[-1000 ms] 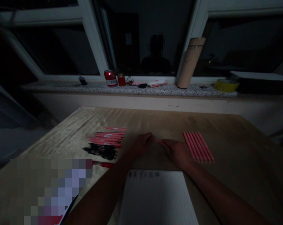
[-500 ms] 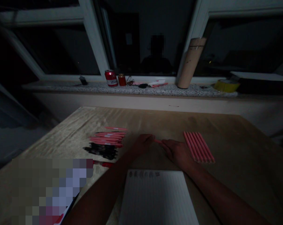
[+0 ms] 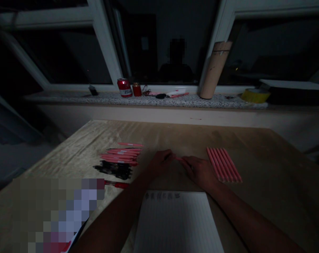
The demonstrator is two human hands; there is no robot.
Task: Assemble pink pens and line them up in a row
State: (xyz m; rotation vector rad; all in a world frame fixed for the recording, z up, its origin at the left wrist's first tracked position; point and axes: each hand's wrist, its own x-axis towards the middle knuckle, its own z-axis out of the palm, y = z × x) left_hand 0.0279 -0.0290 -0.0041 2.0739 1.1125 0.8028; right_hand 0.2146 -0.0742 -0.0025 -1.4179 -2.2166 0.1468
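Note:
Between my two hands runs a slim pink pen (image 3: 178, 159), held at both ends above the table. My left hand (image 3: 161, 160) pinches its left end, and my right hand (image 3: 198, 168) grips the right end; the fingers hide parts of it. Just right of my right hand lies a row of several pink pens (image 3: 224, 165), side by side. Left of my left hand is a loose pile of pink pens (image 3: 121, 155) with white labels, and black pens (image 3: 115, 170) lie against it. One labelled pink pen (image 3: 130, 144) rests apart behind the pile.
A lined notebook (image 3: 179, 221) with marks along its top lies between my forearms. A red pen (image 3: 117, 184) is by my left forearm, near a blurred-out patch. On the sill stand a red can (image 3: 125, 88), a cardboard tube (image 3: 216, 70) and yellow tape (image 3: 255, 95).
The fingers of both hands have shifted slightly around the pink pen, and a little more of it shows between them. The other pens have not moved.

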